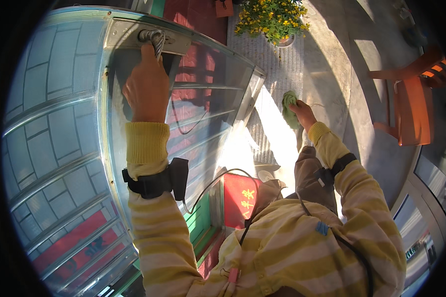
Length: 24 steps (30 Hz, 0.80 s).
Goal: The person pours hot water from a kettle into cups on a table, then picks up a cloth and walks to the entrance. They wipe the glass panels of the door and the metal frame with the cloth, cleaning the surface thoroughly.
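Note:
My left hand [148, 87] grips a twisted, shiny metal door handle [158, 41] near the top left. The handle sits on a steel lock plate [119, 33] set in the frame of a barred glass door [200, 96]. Part of the handle is hidden by my fingers. Over to the right, my right hand [304, 114] holds a crumpled green cloth [290, 111] in the air above the floor, apart from the door.
A pot of yellow flowers [273, 20] stands on a ribbed grey mat [245, 48] beyond the door. An orange wooden chair [414, 111] is at the right. Below the door lies a red mat [238, 196] bearing writing. A black cable [223, 172] runs from my left wrist strap.

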{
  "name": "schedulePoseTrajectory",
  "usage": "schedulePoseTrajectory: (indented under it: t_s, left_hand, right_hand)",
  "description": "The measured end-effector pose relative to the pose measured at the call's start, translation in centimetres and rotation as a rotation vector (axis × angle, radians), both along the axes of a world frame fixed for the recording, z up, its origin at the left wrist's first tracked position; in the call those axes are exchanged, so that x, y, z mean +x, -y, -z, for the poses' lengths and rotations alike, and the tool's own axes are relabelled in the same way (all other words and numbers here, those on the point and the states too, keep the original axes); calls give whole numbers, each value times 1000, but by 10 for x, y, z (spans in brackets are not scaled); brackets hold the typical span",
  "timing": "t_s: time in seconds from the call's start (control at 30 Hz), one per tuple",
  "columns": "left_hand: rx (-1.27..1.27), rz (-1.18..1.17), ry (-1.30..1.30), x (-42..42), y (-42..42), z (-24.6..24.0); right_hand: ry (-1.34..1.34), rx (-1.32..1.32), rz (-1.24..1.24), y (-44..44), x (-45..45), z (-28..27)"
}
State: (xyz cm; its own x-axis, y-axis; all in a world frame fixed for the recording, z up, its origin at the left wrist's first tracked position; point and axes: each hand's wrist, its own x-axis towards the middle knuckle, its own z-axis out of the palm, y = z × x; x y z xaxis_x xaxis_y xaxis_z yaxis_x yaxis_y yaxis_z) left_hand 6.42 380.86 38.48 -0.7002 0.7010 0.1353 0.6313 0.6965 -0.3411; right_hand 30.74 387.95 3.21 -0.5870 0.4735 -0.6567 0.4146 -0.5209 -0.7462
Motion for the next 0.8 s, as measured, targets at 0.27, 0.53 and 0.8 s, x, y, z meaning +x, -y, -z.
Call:
schedulePoseTrajectory:
  t_s: [0.27,0.53,0.8]
  left_hand:
    - [103,-32,-40,-10,-3,13]
    - [240,-1,-72,-26,0,29]
    - [379,157,-124,-46,3,42]
  right_hand:
    - [30,-137,-141,31,-42,4]
    - [-383,-126,239,63,-156,-65]
    - [-687,492,603,89,-254,-143]
